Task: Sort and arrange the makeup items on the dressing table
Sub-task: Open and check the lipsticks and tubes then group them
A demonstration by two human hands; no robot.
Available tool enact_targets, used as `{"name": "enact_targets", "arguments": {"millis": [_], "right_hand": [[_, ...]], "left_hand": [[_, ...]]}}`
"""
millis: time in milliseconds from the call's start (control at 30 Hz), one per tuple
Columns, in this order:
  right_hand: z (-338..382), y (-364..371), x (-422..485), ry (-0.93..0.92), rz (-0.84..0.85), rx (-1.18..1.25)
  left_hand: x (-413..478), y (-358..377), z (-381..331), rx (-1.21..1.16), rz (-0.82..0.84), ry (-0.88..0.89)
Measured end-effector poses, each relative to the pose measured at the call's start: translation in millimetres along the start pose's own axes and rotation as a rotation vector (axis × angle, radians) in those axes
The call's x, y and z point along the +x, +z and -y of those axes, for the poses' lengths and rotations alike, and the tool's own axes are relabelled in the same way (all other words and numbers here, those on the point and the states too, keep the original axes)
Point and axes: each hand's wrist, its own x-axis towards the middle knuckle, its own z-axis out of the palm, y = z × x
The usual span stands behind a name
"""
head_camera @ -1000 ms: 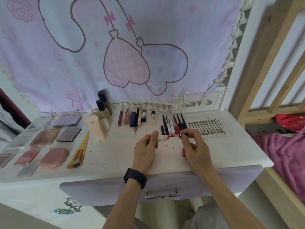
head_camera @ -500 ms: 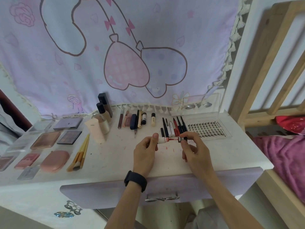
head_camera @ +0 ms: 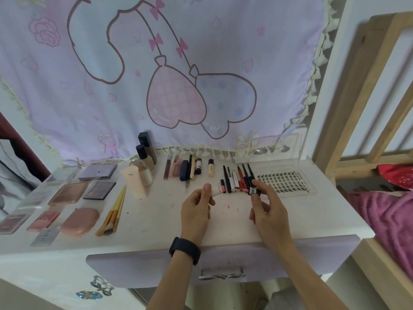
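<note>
View from above a white dressing table point(head_camera: 223, 222). The left hand point(head_camera: 196, 209) pinches a small pale tube point(head_camera: 216, 190) between thumb and curled fingers, its reddish end pointing right, just above the tabletop. The right hand point(head_camera: 268, 213) pinches a short dark piece point(head_camera: 253, 190) with a white label at its fingertips (whether this is the tube's cap or a separate item cannot be told). Both sit just in front of a row of pencils and liners point(head_camera: 237, 177), beside a lash tray point(head_camera: 283, 181). The tube looks light, rigid and smooth, probably slippery and prone to rolling. A pinch across the middle of its barrel seems safest, laying it parallel against its neighbours.
</note>
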Motion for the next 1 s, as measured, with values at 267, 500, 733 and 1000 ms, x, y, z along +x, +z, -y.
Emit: {"name": "enact_targets", "arguments": {"millis": [267, 500, 733, 1000], "right_hand": [[-0.1, 0.0, 2.1, 0.073, -0.041, 0.095], [9.6, -17.3, 13.9, 0.232, 0.015, 0.270], [-1.1, -88.0, 16.5, 0.211, -0.019, 0.093], [-13.2, -112.1, 24.5, 0.081, -0.061, -0.250]], "left_hand": [[1.4, -4.2, -2.1, -0.093, -0.013, -0.013], [5.6, -10.6, -17.4, -0.192, 0.113, -0.208], [-5.5, 23.8, -32.3, 0.025, 0.284, -0.098], [-29.5, 97.2, -24.6, 0.234, 0.274, 0.097]]}}
